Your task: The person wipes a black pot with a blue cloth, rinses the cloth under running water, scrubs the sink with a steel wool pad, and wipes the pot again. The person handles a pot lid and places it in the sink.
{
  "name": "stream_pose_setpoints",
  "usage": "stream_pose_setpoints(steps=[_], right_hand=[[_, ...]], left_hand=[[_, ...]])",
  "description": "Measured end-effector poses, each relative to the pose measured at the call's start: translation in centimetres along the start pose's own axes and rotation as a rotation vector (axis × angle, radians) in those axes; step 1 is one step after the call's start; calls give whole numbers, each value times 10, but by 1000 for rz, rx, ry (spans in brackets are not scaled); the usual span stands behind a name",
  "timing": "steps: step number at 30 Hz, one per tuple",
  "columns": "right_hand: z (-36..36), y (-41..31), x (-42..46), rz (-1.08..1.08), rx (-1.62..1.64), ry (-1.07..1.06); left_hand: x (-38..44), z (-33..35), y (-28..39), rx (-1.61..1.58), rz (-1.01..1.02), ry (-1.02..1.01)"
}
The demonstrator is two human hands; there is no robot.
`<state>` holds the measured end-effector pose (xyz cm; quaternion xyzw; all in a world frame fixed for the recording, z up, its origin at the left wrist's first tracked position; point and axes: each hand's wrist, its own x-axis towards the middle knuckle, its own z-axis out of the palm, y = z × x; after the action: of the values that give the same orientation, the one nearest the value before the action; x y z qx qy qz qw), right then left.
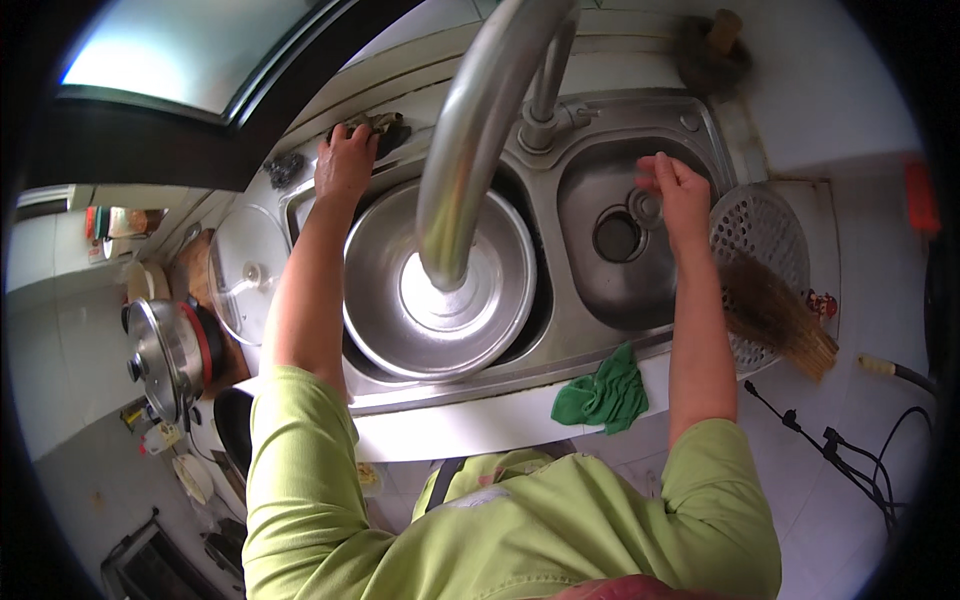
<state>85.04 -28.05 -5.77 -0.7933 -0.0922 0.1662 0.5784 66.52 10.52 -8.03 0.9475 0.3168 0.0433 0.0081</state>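
At the back ledge behind the sink, my left hand (346, 157) has its fingers curled onto a crumpled dark cloth (390, 133). My right hand (679, 187) hovers over the small right basin (600, 292) of the steel double sink, its fingers bent and slightly blurred. Just below those fingers a round drain strainer (645, 206) sits beside the drain hole (618, 235); whether I touch it is unclear. A wide stainless steel bowl (375, 300) rests in the left basin. The curved steel faucet (469, 142) arches over the bowl.
A green cloth (604, 390) drapes over the counter's front edge. At right, a straw brush (780, 315) lies on a perforated metal disc (757, 225). Leftward are a steel scouring pad (283, 171), a glass lid (247, 300) and a lidded pot (169, 352). Black cables (847, 457) run at right.
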Motion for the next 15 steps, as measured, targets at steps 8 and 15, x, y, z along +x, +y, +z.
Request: stream_pose_setpoints(steps=[8, 15], right_hand=[[19, -1, -61, 45, -48, -201], [50, -14, -122, 226, 209, -361]], left_hand=[[-29, -14, -28, 325, -55, -124], [-115, -97, 14, -184, -119, -167]])
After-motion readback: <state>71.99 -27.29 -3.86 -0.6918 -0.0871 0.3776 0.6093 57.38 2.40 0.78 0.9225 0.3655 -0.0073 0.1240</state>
